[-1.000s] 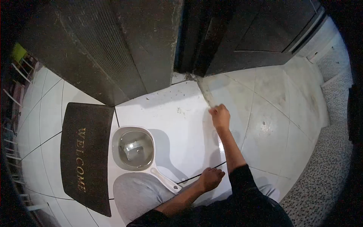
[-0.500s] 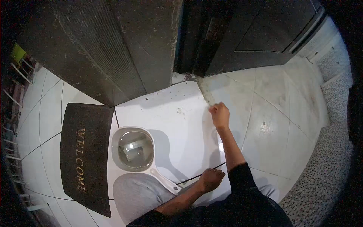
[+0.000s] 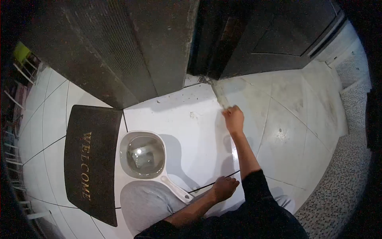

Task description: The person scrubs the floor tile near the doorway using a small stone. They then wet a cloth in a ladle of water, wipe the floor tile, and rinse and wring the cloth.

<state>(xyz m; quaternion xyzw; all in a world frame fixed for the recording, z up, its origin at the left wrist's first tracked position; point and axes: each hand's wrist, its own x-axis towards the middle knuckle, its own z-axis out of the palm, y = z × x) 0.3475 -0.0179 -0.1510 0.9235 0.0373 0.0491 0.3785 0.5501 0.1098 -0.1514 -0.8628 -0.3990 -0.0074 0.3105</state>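
Observation:
My right hand (image 3: 234,118) is closed, low over the floor at the seam between bright white tiles and duller tiles. Its fingertips meet the lower end of a dirty greyish strip (image 3: 221,97) along that seam. Whatever it may grip is hidden. Nearer my body, my left hand (image 3: 225,188) is curled closed above the floor, its palm out of sight. To its left stands a white water dipper (image 3: 123,153) holding clear liquid, with a pale shape or reflection showing in it. The dipper's handle (image 3: 177,189) points toward my left hand, beside my grey-clothed knee (image 3: 147,203).
A dark mat (image 3: 93,167) lettered WELCOME lies left of the dipper. Dark panels (image 3: 155,47) and a dark door (image 3: 278,44) rise ahead. Small dirt specks (image 3: 193,115) dot the white tile (image 3: 171,119). A speckled surface (image 3: 334,179) borders the right side.
My right hand has shifted very slightly in the picture, still closed at the seam. The whole view has moved a little. My left hand and the dipper otherwise look the same.

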